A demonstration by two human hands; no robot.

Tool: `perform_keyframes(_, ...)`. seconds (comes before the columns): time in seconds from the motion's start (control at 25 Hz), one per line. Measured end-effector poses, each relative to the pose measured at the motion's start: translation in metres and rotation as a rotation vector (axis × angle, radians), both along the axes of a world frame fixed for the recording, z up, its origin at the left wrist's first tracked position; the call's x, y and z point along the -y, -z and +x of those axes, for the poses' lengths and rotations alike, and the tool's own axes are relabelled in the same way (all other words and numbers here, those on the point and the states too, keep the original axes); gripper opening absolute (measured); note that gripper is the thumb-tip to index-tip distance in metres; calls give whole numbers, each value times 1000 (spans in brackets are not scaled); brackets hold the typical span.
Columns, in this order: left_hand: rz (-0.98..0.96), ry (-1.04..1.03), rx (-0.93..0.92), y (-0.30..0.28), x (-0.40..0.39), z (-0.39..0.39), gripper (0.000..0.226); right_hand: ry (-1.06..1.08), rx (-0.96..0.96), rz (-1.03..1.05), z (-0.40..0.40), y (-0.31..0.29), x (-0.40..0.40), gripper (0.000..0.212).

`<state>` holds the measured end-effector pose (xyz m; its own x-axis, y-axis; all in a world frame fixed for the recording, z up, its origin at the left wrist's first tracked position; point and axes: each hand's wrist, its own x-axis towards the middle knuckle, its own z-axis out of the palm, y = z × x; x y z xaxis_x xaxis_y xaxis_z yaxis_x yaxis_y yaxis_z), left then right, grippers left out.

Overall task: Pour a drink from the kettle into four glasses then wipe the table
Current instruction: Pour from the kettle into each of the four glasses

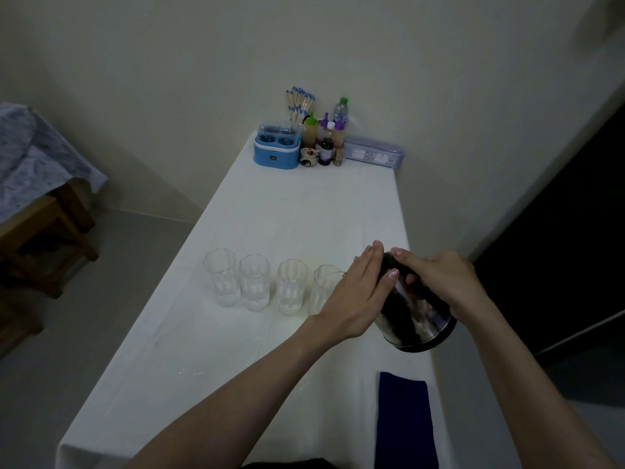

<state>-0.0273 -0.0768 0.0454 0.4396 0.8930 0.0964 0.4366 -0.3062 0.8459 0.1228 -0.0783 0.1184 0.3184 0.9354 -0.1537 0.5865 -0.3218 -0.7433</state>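
Four glasses (pixel 257 282) stand in a row across the desk (pixel 304 211), upright; whether any holds drink cannot be told. The rightmost glass (pixel 324 287) lies just left of the kettle (pixel 414 313), partly hidden by the left hand (pixel 362 292). That hand lies flat, fingers straight, against the kettle's lid end. The kettle is held off the desk, tilted, its long axis leaning toward the glasses. The right hand (pixel 439 279) is curled round the handle from above. A blue cloth (pixel 404 421) lies at the near right edge.
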Motion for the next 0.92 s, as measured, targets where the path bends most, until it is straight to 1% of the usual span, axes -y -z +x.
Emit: perform_keyframes(0.92,3,15,0,-1,-3,-1,65,27,15,8,-5,-6,2,56)
